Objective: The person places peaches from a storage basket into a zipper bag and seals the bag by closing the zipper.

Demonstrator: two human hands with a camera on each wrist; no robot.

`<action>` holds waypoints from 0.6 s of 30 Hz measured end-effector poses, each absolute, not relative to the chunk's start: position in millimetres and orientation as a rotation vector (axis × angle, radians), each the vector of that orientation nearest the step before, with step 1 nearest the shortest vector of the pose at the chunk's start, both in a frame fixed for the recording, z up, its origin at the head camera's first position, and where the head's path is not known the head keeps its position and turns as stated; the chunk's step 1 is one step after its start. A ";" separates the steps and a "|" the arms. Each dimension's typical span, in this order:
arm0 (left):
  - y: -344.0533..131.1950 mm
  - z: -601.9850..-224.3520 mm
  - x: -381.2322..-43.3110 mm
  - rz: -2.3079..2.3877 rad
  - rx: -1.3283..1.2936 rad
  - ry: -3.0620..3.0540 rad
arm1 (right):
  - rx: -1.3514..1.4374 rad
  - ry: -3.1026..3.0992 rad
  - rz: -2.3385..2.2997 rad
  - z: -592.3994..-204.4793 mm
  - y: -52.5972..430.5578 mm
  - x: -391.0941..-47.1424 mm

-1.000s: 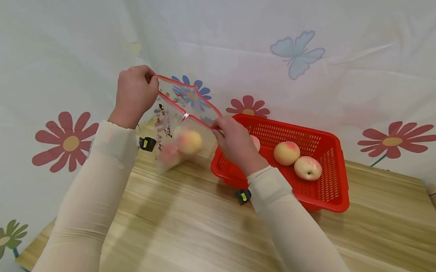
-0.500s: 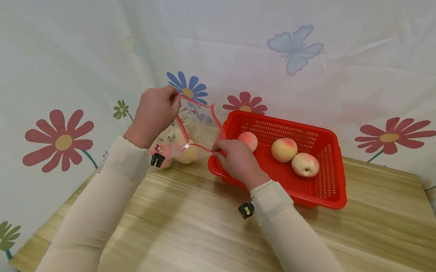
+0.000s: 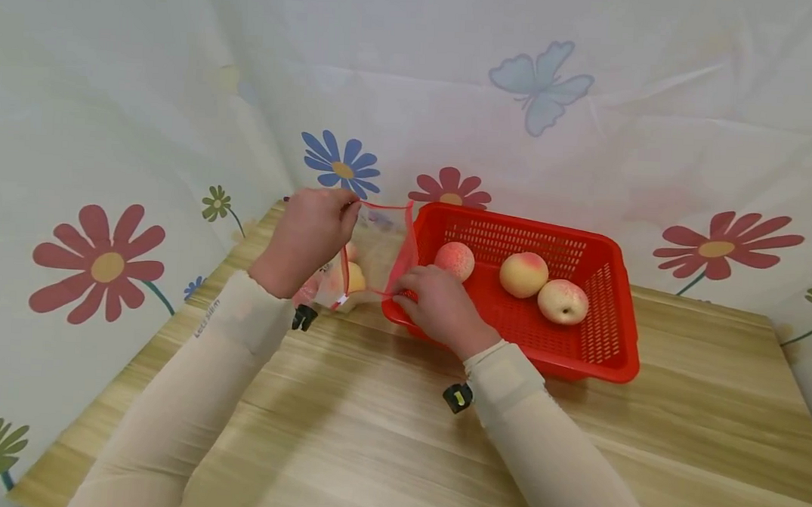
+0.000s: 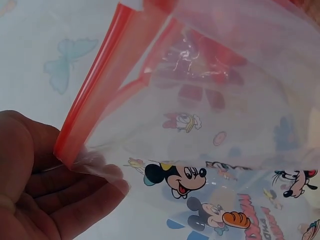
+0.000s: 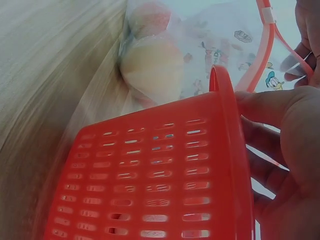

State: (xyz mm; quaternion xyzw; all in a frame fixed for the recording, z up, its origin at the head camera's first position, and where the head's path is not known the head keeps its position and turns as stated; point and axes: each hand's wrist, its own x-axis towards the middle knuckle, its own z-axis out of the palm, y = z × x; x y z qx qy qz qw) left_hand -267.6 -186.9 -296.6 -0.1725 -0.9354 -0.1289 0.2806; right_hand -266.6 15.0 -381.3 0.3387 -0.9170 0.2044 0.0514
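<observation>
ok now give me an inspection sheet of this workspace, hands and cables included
Surface: wood-grain table, pale streaks
Job's things: clear bag, red-edged mouth open, at least two bagged peaches inside; red basket holding three loose peaches
Clutter: nothing seen
Hands: left hand pinches one side of the bag's mouth; right hand pinches another, by the basket's rim
Cables: nothing seen
Surroundings: flower-and-butterfly sheet behind the table
</observation>
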 end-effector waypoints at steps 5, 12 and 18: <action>-184.6 -301.8 -265.6 -0.366 -0.477 -2.523 | 1.041 -2.804 0.651 -384.0 16.2 -265.3; -183.6 -306.7 -266.5 -0.378 -0.474 -2.517 | 1.059 -2.776 0.659 -383.0 18.9 -263.0; -182.8 -306.9 -266.7 -0.403 -0.479 -2.511 | 1.034 -2.782 0.683 -378.6 23.3 -261.5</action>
